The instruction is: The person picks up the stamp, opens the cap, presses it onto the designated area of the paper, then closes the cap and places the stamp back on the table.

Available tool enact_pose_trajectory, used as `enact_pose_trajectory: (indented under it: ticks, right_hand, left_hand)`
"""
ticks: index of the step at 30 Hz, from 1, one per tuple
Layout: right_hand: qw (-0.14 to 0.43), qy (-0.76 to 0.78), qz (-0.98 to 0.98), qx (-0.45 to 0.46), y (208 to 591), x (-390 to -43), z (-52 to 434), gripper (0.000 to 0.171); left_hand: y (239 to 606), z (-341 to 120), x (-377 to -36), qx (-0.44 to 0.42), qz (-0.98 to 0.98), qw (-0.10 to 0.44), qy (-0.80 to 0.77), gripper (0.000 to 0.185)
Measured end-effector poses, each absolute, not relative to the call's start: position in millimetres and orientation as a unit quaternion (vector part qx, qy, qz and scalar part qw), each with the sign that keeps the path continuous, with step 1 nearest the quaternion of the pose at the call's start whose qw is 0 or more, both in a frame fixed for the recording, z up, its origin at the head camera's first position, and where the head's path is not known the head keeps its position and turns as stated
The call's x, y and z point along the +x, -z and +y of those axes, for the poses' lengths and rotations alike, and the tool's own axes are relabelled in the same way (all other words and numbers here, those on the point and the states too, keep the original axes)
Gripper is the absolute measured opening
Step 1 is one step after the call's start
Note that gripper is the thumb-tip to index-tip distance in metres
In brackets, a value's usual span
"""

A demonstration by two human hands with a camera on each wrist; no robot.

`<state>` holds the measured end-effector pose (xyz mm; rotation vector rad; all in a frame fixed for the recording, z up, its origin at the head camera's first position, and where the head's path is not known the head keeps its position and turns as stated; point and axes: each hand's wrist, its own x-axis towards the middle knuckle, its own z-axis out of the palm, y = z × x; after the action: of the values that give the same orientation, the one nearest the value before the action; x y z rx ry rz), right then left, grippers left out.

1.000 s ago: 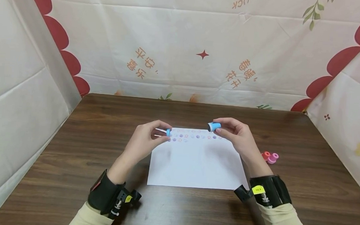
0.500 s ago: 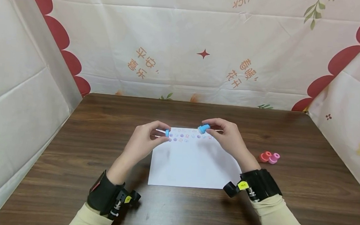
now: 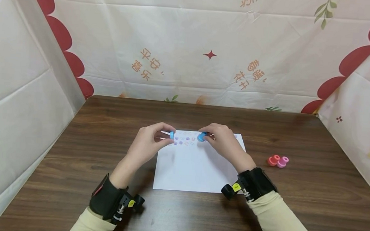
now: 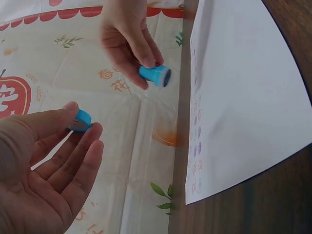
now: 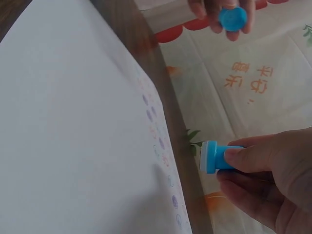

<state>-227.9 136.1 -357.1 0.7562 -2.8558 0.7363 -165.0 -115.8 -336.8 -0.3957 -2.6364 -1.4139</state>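
My left hand (image 3: 146, 141) pinches a small round blue cap (image 4: 81, 121) between thumb and fingertips, over the left edge of a white sheet of paper (image 3: 194, 169). A blue stamp (image 5: 217, 157) is in my right hand (image 3: 223, 140), its handle pinched by thumb and fingers. In the head view the stamp overlaps the rows of small printed marks (image 3: 183, 141) near the sheet's far edge. The marks are purple, red and pale blue. In the right wrist view the stamp's pale-rimmed face points toward the paper.
Right of the paper, a red stamp (image 3: 273, 160) and a pink stamp (image 3: 283, 162) stand side by side on the brown wooden table (image 3: 107, 142). A printed cloth (image 3: 175, 58) hangs behind the table and along both sides.
My right hand has moved left and slightly down with the blue stamp, from the paper's right part toward its middle, turning the stamp downward. The left hand stays about where it was.
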Motion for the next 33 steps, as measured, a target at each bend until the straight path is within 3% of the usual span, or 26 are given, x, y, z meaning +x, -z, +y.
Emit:
enact_pose_trajectory:
  ticks: [33]
  right_hand:
    - [0.053, -0.114, -0.957, 0.263, 371.7, -229.5, 117.6, 0.022]
  left_hand:
    - [339.3, -121.5, -163.3, -0.127, -0.875, 0.062, 0.463, 0.026]
